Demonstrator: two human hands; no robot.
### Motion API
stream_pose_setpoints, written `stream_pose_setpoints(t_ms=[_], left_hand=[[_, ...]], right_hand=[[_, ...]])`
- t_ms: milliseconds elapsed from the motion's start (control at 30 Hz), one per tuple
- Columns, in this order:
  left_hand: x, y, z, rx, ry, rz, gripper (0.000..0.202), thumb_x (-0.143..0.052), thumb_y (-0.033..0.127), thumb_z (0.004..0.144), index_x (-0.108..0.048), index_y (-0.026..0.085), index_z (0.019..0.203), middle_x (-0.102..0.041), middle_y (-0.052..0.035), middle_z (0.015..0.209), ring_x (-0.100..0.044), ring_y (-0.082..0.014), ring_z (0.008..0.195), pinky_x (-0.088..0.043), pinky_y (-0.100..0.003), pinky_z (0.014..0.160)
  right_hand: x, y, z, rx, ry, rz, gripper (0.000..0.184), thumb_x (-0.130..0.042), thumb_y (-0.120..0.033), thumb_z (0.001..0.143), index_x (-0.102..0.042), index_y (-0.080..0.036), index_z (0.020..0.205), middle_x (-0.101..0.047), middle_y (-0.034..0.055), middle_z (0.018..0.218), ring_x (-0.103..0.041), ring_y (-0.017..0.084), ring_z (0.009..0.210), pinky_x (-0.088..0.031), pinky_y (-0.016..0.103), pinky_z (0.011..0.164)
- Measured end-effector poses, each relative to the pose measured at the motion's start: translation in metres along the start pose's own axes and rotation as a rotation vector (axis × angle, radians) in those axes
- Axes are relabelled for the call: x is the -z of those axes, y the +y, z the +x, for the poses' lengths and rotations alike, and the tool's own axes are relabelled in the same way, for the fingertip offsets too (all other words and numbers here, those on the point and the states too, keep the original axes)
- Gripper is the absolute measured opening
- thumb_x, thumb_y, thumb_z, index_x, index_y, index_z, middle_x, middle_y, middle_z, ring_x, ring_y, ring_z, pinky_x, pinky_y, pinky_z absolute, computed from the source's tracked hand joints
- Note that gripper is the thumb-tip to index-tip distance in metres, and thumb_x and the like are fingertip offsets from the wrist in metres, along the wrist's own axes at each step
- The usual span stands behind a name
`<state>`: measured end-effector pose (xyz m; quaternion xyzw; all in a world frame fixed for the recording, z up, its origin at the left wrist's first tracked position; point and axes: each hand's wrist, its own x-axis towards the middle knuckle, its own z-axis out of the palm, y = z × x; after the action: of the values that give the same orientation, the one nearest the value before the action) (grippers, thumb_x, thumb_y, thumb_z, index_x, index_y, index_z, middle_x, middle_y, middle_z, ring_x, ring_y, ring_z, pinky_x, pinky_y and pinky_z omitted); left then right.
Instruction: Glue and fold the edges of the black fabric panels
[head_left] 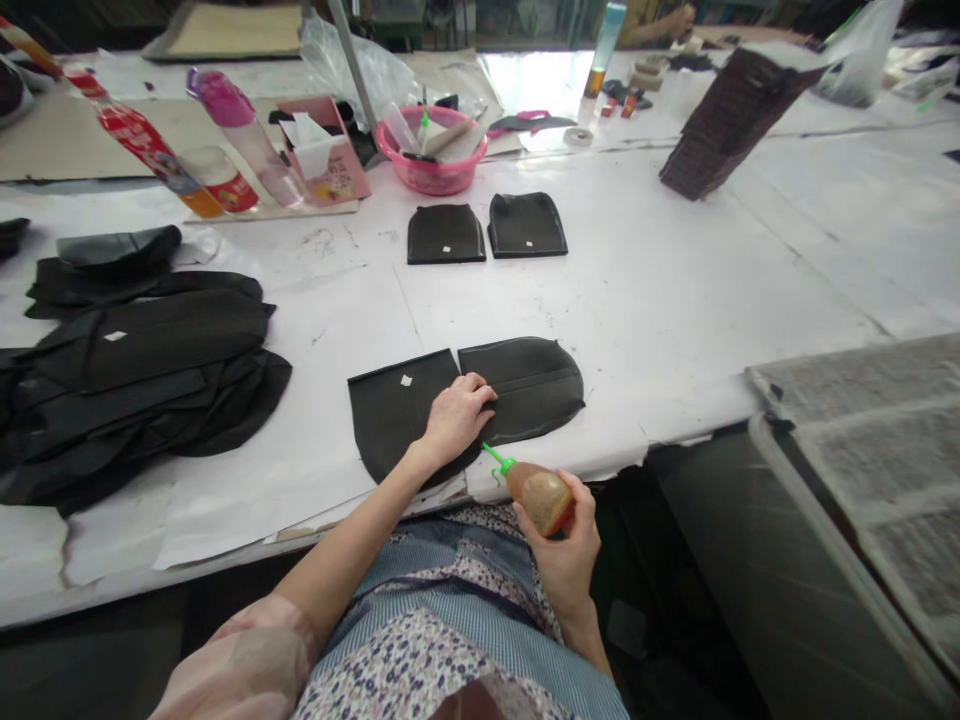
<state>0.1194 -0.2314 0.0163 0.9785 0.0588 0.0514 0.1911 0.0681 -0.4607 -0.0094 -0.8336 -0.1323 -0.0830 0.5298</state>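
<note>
Two black fabric pieces lie side by side at the table's near edge: a left piece (390,405) with a small white tag and a rounded right piece (536,385). My left hand (457,415) rests palm down where they meet, fingers bent and pressing on the fabric. My right hand (566,545) is below the table edge, wrapped round a brownish glue squeeze bottle (540,495) with a green nozzle that points up-left towards the fabric.
A pile of black fabric pieces (142,390) covers the left of the white table (675,300). Two smaller black pieces (487,230) lie further back, behind them a pink bowl (431,150), bottles (247,135) and a dark stack (731,120). Grey trays (870,430) stand at the right.
</note>
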Motion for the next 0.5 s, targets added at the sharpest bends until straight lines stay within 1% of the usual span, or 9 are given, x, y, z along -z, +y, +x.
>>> stream_pose_setpoints(t_ms=[133, 200, 267, 300, 333, 400, 433, 500], left_hand=[[-0.001, 0.000, -0.001, -0.003, 0.012, -0.006, 0.017, -0.069, 0.021, 0.085, -0.065, 0.023, 0.102, -0.060, -0.0039, 0.111, -0.057, -0.0220, 0.105, -0.050, -0.033, 0.084], [-0.001, -0.001, -0.001, -0.008, 0.018, -0.011, 0.017, -0.069, 0.020, 0.085, -0.065, 0.022, 0.101, -0.060, -0.0038, 0.111, -0.057, -0.0220, 0.104, -0.050, -0.033, 0.084], [-0.002, -0.001, -0.001, -0.013, 0.022, -0.018, 0.017, -0.069, 0.020, 0.085, -0.065, 0.023, 0.101, -0.060, -0.0037, 0.111, -0.057, -0.0220, 0.104, -0.050, -0.033, 0.083], [-0.002, -0.002, -0.001, -0.015, 0.024, -0.021, 0.017, -0.069, 0.020, 0.085, -0.065, 0.023, 0.101, -0.060, -0.0037, 0.111, -0.057, -0.0220, 0.104, -0.050, -0.033, 0.083], [-0.002, -0.002, -0.001, -0.016, 0.025, -0.026, 0.017, -0.069, 0.020, 0.085, -0.065, 0.023, 0.101, -0.060, -0.0038, 0.111, -0.057, -0.0220, 0.104, -0.050, -0.033, 0.083], [-0.002, -0.003, -0.001, -0.015, 0.026, -0.036, 0.017, -0.069, 0.021, 0.085, -0.065, 0.023, 0.101, -0.060, -0.0040, 0.111, -0.057, -0.0221, 0.104, -0.050, -0.033, 0.083], [-0.002, -0.003, 0.000, -0.013, 0.026, -0.041, 0.017, -0.069, 0.021, 0.085, -0.065, 0.023, 0.101, -0.060, -0.0040, 0.111, -0.057, -0.0222, 0.104, -0.050, -0.033, 0.083], [-0.002, -0.003, 0.000, -0.011, 0.026, -0.051, 0.017, -0.069, 0.021, 0.085, -0.065, 0.023, 0.101, -0.060, -0.0041, 0.111, -0.057, -0.0222, 0.104, -0.050, -0.033, 0.083]], right_hand=[[0.000, -0.001, 0.005, -0.188, -0.005, 0.150, 0.063, -0.083, -0.038, 0.072, -0.055, -0.020, 0.126, -0.062, 0.0104, 0.119, -0.063, 0.026, 0.106, -0.055, 0.041, 0.091], [0.000, -0.001, 0.008, -0.281, -0.001, 0.252, 0.064, -0.084, -0.038, 0.071, -0.054, -0.020, 0.125, -0.062, 0.0100, 0.119, -0.064, 0.026, 0.105, -0.056, 0.040, 0.089], [-0.001, 0.000, 0.010, -0.364, 0.001, 0.352, 0.066, -0.085, -0.036, 0.068, -0.054, -0.021, 0.125, -0.063, 0.0093, 0.116, -0.066, 0.024, 0.097, -0.058, 0.036, 0.080], [-0.001, 0.000, 0.011, -0.409, -0.005, 0.403, 0.067, -0.085, -0.036, 0.068, -0.053, -0.021, 0.124, -0.064, 0.0085, 0.113, -0.067, 0.022, 0.089, -0.059, 0.033, 0.072], [-0.001, 0.000, 0.012, -0.458, -0.015, 0.457, 0.067, -0.085, -0.036, 0.068, -0.053, -0.021, 0.124, -0.065, 0.0073, 0.108, -0.067, 0.020, 0.078, -0.057, 0.030, 0.062], [0.000, -0.001, 0.013, -0.558, -0.027, 0.569, 0.065, -0.084, -0.036, 0.070, -0.051, -0.022, 0.124, -0.067, 0.0033, 0.094, -0.063, 0.015, 0.058, -0.050, 0.025, 0.047], [0.002, -0.002, 0.014, -0.601, -0.020, 0.623, 0.063, -0.083, -0.036, 0.071, -0.051, -0.022, 0.123, -0.067, 0.0012, 0.088, -0.060, 0.013, 0.053, -0.046, 0.023, 0.043], [0.005, -0.003, 0.017, -0.657, 0.018, 0.718, 0.056, -0.081, -0.036, 0.074, -0.053, -0.021, 0.119, -0.066, -0.0009, 0.081, -0.058, 0.011, 0.050, -0.043, 0.021, 0.042]])
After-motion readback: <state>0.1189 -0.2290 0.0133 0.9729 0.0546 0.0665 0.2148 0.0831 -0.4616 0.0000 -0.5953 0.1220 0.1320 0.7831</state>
